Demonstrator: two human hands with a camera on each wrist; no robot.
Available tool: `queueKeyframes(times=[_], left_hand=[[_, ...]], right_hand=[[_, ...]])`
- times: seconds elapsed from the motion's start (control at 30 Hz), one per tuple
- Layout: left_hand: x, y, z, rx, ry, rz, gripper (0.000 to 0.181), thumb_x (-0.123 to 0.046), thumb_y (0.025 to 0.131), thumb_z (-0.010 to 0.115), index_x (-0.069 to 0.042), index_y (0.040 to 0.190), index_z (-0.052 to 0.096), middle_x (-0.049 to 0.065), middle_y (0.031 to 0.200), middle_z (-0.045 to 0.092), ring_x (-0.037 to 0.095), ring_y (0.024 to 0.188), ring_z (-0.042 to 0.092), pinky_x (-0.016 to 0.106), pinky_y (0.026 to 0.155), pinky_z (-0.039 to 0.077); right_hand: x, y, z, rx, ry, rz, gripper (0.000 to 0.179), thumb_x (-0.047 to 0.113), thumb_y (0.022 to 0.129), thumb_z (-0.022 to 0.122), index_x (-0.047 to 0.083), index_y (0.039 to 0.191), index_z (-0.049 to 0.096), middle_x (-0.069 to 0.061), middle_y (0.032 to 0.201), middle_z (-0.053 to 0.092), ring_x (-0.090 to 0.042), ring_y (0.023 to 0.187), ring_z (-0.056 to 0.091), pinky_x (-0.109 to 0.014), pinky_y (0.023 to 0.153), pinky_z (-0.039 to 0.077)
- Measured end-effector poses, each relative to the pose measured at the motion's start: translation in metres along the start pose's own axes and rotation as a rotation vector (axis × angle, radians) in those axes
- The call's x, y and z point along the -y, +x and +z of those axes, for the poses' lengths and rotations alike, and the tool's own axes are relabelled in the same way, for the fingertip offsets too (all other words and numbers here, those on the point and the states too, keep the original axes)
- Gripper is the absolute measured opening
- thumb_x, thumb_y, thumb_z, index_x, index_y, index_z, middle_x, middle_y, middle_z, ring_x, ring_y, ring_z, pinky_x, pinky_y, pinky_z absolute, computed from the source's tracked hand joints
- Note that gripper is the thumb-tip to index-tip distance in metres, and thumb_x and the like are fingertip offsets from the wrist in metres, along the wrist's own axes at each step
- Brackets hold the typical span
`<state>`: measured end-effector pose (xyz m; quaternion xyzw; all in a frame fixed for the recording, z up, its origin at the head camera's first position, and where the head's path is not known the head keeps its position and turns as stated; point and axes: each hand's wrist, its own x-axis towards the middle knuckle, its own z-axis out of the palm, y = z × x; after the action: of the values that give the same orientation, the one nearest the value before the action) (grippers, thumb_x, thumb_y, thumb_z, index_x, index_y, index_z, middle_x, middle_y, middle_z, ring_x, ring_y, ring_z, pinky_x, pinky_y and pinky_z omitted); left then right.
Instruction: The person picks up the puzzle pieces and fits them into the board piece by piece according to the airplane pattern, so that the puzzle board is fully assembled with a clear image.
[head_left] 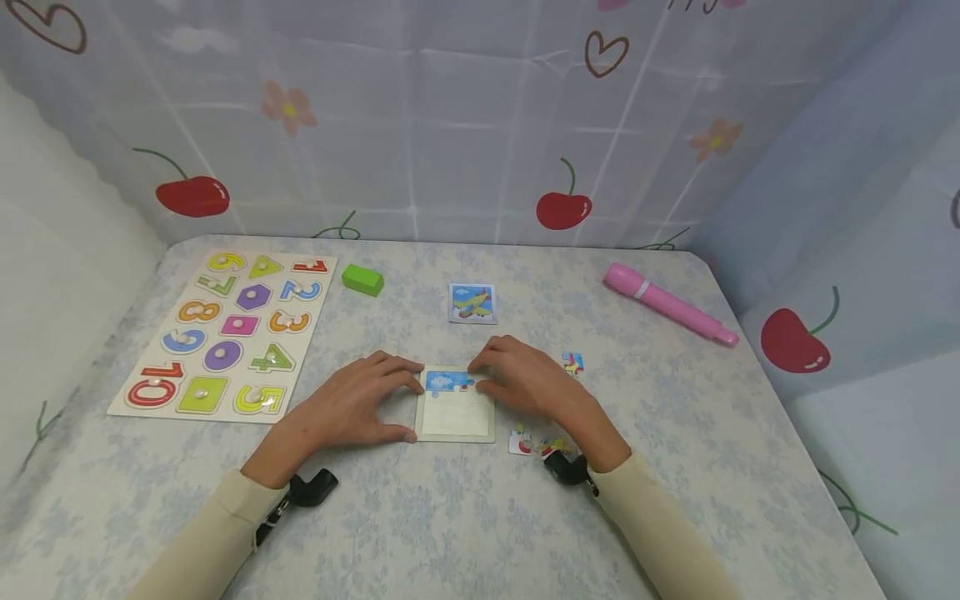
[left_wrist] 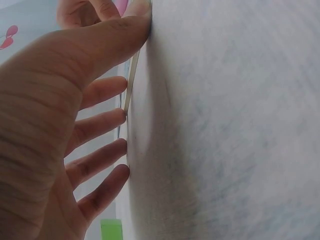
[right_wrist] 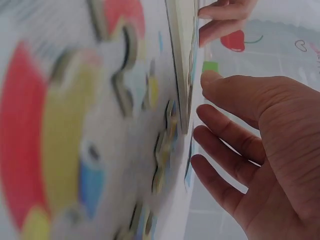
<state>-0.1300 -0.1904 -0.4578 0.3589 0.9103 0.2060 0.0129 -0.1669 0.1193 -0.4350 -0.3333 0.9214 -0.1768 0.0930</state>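
A small cream puzzle tray (head_left: 454,423) lies flat on the table, with joined blue sky pieces (head_left: 444,381) along its far side. My left hand (head_left: 351,402) steadies the tray's left edge, thumb near the front corner and fingers near the back one. In the left wrist view its fingers (left_wrist: 102,125) are spread and nearly straight along the thin edge. At the far right corner, the fingertips of my right hand (head_left: 528,379) touch the tray beside the blue pieces. The right wrist view shows its thumb (right_wrist: 235,90) and fingers relaxed, with nothing visible between them.
Loose puzzle pieces (head_left: 521,442) lie right of the tray, partly behind the right wrist; another piece (head_left: 573,362) is beyond that hand. An airplane picture card (head_left: 472,304) lies behind the tray. Around are a number board (head_left: 167,354), a green block (head_left: 362,280) and a pink tube (head_left: 671,305).
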Motion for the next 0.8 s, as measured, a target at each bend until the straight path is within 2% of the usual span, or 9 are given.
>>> queueKeyframes(times=[0.2,0.43,0.8], left_hand=[[-0.001,0.0,-0.001,0.025,0.014,-0.023,0.06,-0.057,0.079,0.093,-0.023,0.125,0.074,-0.001,0.153,0.061,0.024,0.134,0.057,0.049,0.103,0.053],[-0.001,0.0,-0.002,0.026,0.01,-0.02,0.061,-0.057,0.079,0.093,-0.023,0.126,0.074,-0.001,0.154,0.06,0.023,0.134,0.057,0.048,0.103,0.053],[0.0,0.0,0.0,0.023,0.01,-0.02,0.061,-0.057,0.079,0.093,-0.023,0.126,0.074,-0.002,0.154,0.06,0.023,0.134,0.057,0.048,0.103,0.053]], right_hand=[[-0.014,-0.013,-0.005,-0.02,-0.002,0.058,0.027,0.023,0.101,0.079,0.015,0.127,0.078,-0.001,0.125,0.069,-0.02,0.117,0.063,-0.04,0.098,0.056],[-0.03,-0.028,-0.011,-0.035,0.032,0.15,0.029,0.025,0.102,0.077,0.015,0.129,0.077,-0.001,0.128,0.067,-0.021,0.119,0.063,-0.045,0.103,0.054],[-0.056,-0.044,-0.019,-0.086,0.061,0.218,0.031,0.02,0.099,0.08,0.012,0.128,0.078,-0.007,0.131,0.068,-0.028,0.125,0.063,-0.051,0.106,0.053]])
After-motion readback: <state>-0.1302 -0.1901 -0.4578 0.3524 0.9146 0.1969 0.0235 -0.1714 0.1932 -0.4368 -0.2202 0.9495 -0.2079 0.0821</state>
